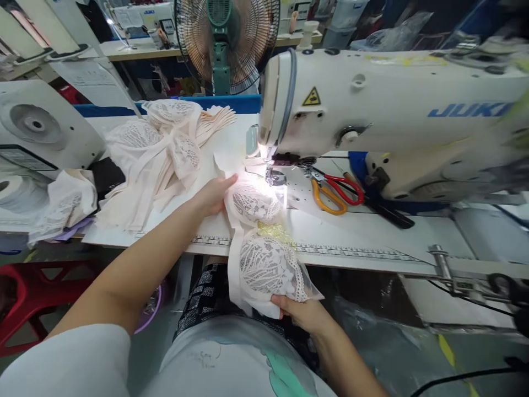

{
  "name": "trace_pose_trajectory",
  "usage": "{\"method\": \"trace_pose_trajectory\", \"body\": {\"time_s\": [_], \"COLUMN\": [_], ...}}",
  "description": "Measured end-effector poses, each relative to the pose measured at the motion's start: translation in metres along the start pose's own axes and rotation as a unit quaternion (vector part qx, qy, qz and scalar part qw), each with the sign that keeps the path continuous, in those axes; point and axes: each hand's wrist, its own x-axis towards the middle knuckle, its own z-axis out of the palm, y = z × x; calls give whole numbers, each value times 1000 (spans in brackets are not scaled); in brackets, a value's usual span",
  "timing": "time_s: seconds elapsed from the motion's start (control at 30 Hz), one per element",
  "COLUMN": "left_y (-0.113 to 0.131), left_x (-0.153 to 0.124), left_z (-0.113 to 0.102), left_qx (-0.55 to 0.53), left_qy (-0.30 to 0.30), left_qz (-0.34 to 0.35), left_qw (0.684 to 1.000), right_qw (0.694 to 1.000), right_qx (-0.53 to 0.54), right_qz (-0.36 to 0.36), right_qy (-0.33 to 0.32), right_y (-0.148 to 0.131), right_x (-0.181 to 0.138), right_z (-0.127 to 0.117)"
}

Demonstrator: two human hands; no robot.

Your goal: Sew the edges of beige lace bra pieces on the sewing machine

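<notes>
A cream lace bra lies across the front edge of the sewing table, one cup under the lit presser foot of the white sewing machine, the other cup hanging over the edge. My left hand rests on the upper cup's left side, fingers pressed on the fabric. My right hand grips the lower cup's bottom edge below the table.
A pile of cream lace bras sits at the table's left. Scissors with red and orange handles lie under the machine arm. A second machine stands at left, a fan behind, a red stool at lower left.
</notes>
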Motion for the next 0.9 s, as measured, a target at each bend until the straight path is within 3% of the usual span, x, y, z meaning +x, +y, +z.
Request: {"method": "trace_pose_trajectory", "body": {"time_s": [0.07,0.13,0.17,0.23,0.27,0.3,0.37,0.43,0.53,0.6,0.73,0.9], "left_y": [-8,-26,-36,-59,-69,-78,-90,-94,-95,-96,-104,-111], "left_x": [-33,-70,-88,-116,-126,-133,-138,-136,-131,-130,-132,-132], "left_z": [-11,-23,-28,-32,-30,-25,-14,-6,-5,-8,-13,-14], "left_qx": [0,51,87,167,193,216,240,239,214,214,257,315], "left_qy": [-12,35,-1,-201,-257,-261,-246,-236,-260,-244,-244,-237], "left_qz": [25,60,54,18,37,58,91,97,68,34,18,39], "left_qw": [1000,996,995,965,946,939,935,937,939,945,935,918], "right_qw": [999,998,998,999,999,999,997,982,913,887,888,881], "right_qx": [33,49,52,47,39,28,-6,-96,-276,-330,-352,-379], "right_qz": [-4,-10,-12,-13,-12,-11,-15,-63,-184,-225,-250,-257], "right_qy": [17,29,30,18,2,-19,-71,-148,-238,-230,-159,-120], "right_y": [1,1,0,-6,-11,-17,-33,-52,-72,-76,-66,-49], "right_x": [0,3,4,8,10,11,13,13,13,13,12,13], "right_z": [4,8,10,13,13,13,10,7,6,8,17,22]}}
